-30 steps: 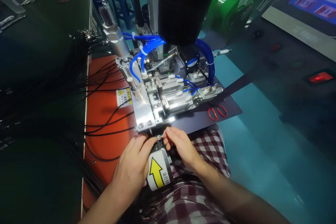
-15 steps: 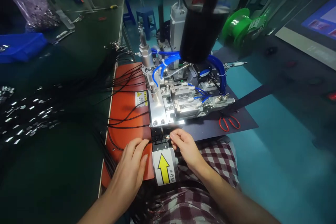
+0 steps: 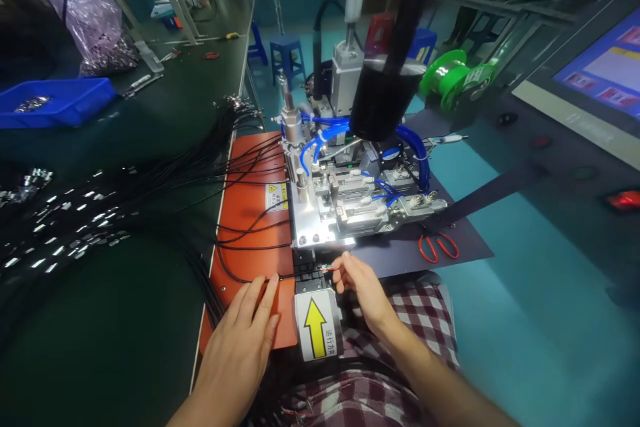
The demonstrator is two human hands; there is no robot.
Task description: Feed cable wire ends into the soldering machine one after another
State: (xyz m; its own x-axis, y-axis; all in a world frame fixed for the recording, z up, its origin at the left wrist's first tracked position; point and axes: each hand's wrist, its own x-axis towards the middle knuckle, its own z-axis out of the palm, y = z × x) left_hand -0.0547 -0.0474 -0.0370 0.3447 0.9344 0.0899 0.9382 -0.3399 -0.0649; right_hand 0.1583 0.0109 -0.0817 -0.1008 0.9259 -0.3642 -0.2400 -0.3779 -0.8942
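Observation:
A black cable (image 3: 290, 275) runs across the orange plate (image 3: 245, 203) and over a dark slotted block at the front of the metal machine (image 3: 357, 210). Thumb and forefinger of my right hand (image 3: 364, 290) pinch the cable's thin stripped end, where a bit of red shows. My left hand (image 3: 243, 330) lies with stretched fingers on the orange plate, its fingertips resting at the same cable. Just below the block is a cover with a yellow arrow label (image 3: 316, 328). Several other black cables (image 3: 255, 223) lead across the plate into the machine.
Bundled black cables (image 3: 170, 167) with shiny ends cover the dark table at left, near a blue tray (image 3: 60, 100). Red-handled scissors (image 3: 438, 248) lie right of the machine. A black tube (image 3: 383, 97) hangs over it; a green spool (image 3: 453, 77) and a screen (image 3: 607, 67) stand beyond.
My right hand has moved slightly right, with the cable end between its fingertips. My left fingers have straightened and flattened onto the plate. The view has shifted a little and become sharper.

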